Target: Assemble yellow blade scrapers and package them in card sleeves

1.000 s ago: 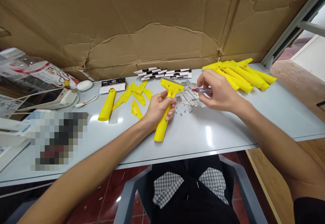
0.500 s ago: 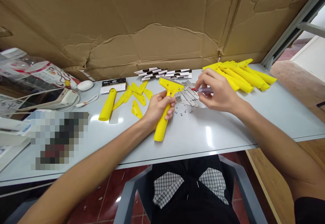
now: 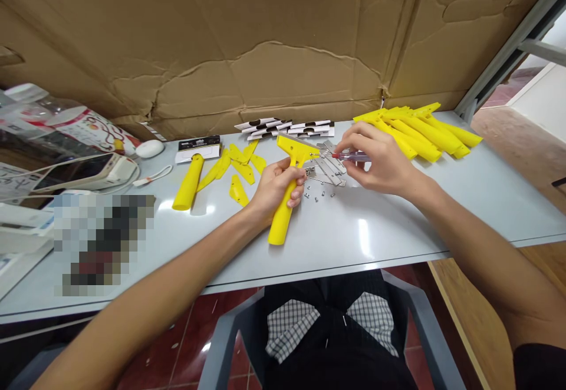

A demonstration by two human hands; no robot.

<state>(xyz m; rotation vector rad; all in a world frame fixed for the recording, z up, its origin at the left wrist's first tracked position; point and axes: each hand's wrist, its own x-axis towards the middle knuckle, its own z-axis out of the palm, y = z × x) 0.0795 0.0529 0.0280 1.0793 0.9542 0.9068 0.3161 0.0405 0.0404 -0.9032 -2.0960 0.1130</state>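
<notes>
My left hand (image 3: 279, 188) is wrapped round the neck of a yellow plastic scraper (image 3: 282, 220), its wide head up and tilted. A metal blade edge shows along the top of that head. In my right hand (image 3: 375, 160) is a screwdriver (image 3: 354, 156) with a clear purplish handle and red collar. Its shaft points left, and the tip meets the right side of the scraper's head at a small screw. Beneath and behind lie flat metal blades (image 3: 329, 169). Several small screws (image 3: 323, 193) are scattered on the table (image 3: 336, 231) just below.
Yellow handles (image 3: 424, 131) are piled at the back right. Yellow flat pieces (image 3: 239, 189) and one handle (image 3: 188, 184) lie to the left, near a black-and-white package (image 3: 198, 149). Folded cards (image 3: 283, 126) line the cardboard wall (image 3: 265, 25). A phone (image 3: 71, 172) and cable sit far left.
Almost nothing has moved. My right hand's fingers have shifted slightly on the screwdriver handle, while its tip stays at the scraper's head.
</notes>
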